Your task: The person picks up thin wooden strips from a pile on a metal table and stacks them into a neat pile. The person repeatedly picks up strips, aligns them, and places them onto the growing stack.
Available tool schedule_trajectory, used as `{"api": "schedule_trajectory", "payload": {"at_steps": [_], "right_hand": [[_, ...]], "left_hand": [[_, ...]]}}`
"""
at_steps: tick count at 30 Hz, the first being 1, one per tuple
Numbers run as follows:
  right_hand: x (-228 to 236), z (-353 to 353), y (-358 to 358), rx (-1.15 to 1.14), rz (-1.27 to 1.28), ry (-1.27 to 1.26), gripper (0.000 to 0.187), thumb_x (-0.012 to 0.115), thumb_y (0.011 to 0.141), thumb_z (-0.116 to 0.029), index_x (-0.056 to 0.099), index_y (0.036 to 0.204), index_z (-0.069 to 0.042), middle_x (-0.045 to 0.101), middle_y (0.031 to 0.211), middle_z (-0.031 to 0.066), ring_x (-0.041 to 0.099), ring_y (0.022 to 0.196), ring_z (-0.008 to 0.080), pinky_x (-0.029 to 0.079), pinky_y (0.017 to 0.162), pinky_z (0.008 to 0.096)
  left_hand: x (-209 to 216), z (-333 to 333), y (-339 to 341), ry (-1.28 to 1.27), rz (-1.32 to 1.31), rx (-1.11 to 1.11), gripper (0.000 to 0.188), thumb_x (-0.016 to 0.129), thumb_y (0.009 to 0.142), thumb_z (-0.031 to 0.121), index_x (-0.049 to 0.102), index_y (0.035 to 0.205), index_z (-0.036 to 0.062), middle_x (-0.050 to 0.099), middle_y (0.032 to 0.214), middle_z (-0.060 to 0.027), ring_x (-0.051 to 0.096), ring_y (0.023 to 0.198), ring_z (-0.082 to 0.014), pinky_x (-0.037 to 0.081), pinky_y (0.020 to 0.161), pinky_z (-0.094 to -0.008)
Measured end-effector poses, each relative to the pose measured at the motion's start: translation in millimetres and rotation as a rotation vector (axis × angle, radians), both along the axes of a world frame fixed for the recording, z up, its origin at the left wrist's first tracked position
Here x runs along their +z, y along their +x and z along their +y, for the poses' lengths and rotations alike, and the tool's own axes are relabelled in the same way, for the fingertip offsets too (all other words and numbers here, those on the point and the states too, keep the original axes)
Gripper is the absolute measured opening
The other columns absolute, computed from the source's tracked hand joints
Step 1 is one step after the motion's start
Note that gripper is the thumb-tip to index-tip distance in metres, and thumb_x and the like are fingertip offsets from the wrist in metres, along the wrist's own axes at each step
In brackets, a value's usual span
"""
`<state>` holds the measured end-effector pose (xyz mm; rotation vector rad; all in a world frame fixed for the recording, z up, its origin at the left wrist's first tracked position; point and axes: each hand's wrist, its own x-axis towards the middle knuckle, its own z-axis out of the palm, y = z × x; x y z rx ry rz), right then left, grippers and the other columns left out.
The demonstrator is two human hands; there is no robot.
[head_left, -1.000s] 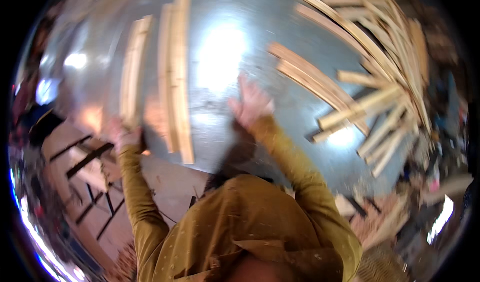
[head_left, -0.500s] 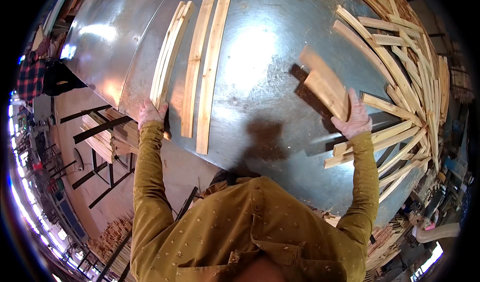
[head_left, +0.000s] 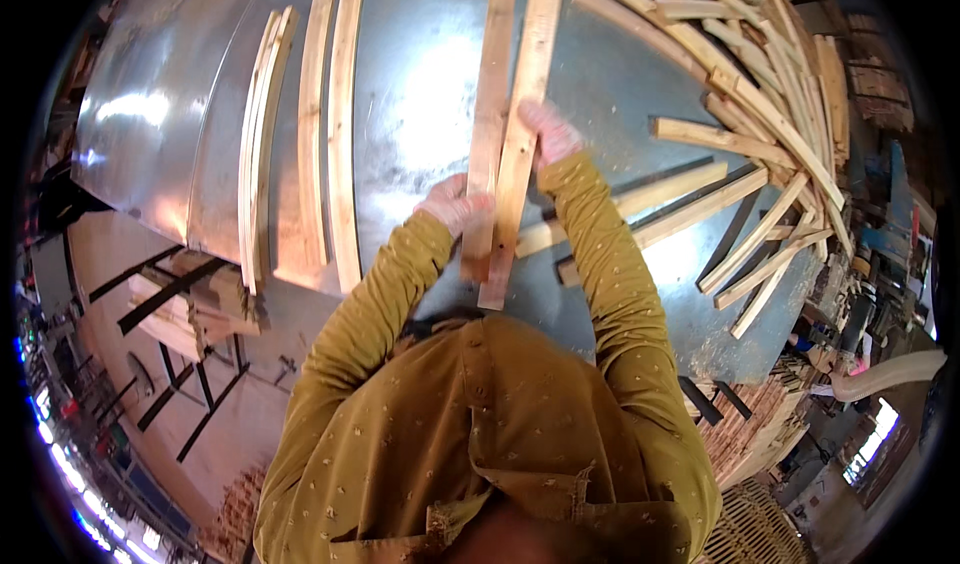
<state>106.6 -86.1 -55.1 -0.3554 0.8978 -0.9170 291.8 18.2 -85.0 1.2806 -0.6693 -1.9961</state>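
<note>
Two pale wooden boards stand out in the middle of the metal table, side by side and nearly upright in the picture. My left hand (head_left: 455, 207) grips the left wooden board (head_left: 492, 94) near its lower part, fingers across its face. Around the edge of the right wooden board (head_left: 537, 39) is my right hand (head_left: 552, 134), higher up and on its right side. The boards touch or overlap at their near ends and spread slightly apart farther off. Part of each hand's grip is hidden behind the wood.
Left of my hands, two separate boards (head_left: 343, 114) and a tight group of narrow boards (head_left: 265, 144) lie on the metal table (head_left: 410, 64). A loose heap of boards (head_left: 770, 114) covers the right side. Beyond the left edge, a black metal rack (head_left: 170, 294) holds more wood.
My left hand has left the grouped boards and come to the middle. My right hand has brought the two boards leftward from near the heap, now turned lengthwise. The view has shifted right.
</note>
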Motion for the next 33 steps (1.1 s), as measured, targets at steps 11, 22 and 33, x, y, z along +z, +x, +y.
{"api": "schedule_trajectory", "payload": {"at_steps": [11, 22, 33], "right_hand": [[3, 58, 94, 0.534, 1.349, -0.116, 0.087, 0.074, 0.078, -0.039, 0.033, 0.145, -0.001, 0.06, 0.125, 0.0257, 0.058, 0.117, 0.0405, 0.046, 0.099, 0.0399], [-53, 82, 93, 0.387, 1.37, -0.096, 0.064, 0.068, 0.08, -0.039, 0.048, 0.132, -0.007, 0.065, 0.11, 0.0183, 0.064, 0.097, 0.0344, 0.051, 0.085, 0.0447], [-4, 71, 97, 0.353, 1.113, 0.007, 0.074, 0.066, 0.083, -0.027, 0.033, 0.145, -0.006, 0.059, 0.125, 0.0249, 0.057, 0.117, 0.039, 0.046, 0.101, 0.039]], "left_hand": [[-44, 89, 37, -0.406, -0.818, -0.1, 0.034, 0.053, 0.097, 0.024, 0.054, 0.124, 0.0032, 0.066, 0.102, -0.0149, 0.064, 0.084, -0.0252, 0.057, 0.076, -0.0398], [55, 8, 159, 0.379, -1.113, 0.167, 0.055, 0.058, 0.093, 0.036, 0.043, 0.139, 0.0093, 0.056, 0.133, -0.016, 0.06, 0.113, -0.0312, 0.045, 0.092, -0.0544], [-29, 28, 114, -0.205, -1.566, -0.178, 0.103, 0.073, 0.08, 0.044, 0.014, 0.154, 0.0034, 0.033, 0.151, -0.0246, 0.04, 0.135, -0.0385, 0.036, 0.11, -0.0472]]}}
